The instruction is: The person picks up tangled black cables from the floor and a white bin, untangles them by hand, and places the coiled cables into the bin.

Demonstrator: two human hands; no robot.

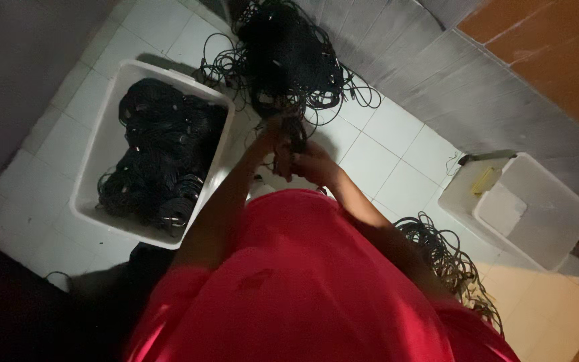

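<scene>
Black cable (pixel 294 131), thin and round in section, runs between your two hands, just in front of your red shirt (pixel 303 288). Your left hand (pixel 271 144) is clenched around the strand; your right hand (pixel 316 164) grasps the same bundle just beside it, the two hands nearly touching. The light is dim, so I cannot tell how many strands you hold.

Beyond your hands the cable runs up into one large tangled pile (pixel 286 53) of black cable, loops spilling loosely over the floor.

Left of that pile stands one white plastic bin (pixel 105 141), rectangular with rounded corners, filled with coiled black cables (pixel 159 154) packed in bundles.

Well apart to the right of the pile stands a second white plastic bin (pixel 544 214), of like shape, its lid (pixel 467 184) lying against its near side with a yellowish item on it.

One smaller loose heap (pixel 447 258) of black cable lies near your right elbow.

Count: two bins, two floor heaps. Glossy white square tiles (pixel 397 134) cover the floor.
</scene>
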